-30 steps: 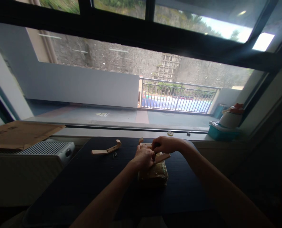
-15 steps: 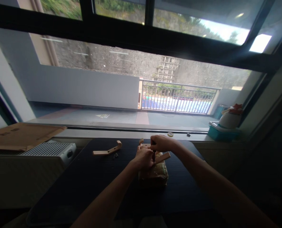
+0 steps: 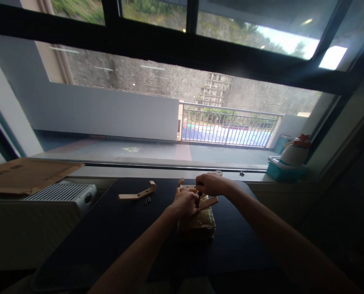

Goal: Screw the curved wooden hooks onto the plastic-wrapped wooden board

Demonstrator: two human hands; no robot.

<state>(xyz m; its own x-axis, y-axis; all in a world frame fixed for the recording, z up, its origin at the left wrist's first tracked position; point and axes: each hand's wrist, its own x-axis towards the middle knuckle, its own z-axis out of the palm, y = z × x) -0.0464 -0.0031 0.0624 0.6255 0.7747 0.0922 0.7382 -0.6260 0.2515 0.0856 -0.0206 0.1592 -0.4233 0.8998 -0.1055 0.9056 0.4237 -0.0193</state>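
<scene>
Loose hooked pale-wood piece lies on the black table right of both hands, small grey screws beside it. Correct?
Wrong side: the head view shows the loose hooked pale-wood piece left of the left hand and right hand. Rest holds: it lies on the black table, small grey screws beside it.

There are 1 left hand (image 3: 184, 202), 1 right hand (image 3: 210, 184), 1 dark tool (image 3: 199, 197), 1 wrapped block (image 3: 200, 224), 1 loose wooden hook (image 3: 135, 196), roughly 3 screws (image 3: 149, 199), 1 table (image 3: 108, 228); wood pieces (image 3: 209, 203) at hands part-hidden, can't count.
</scene>
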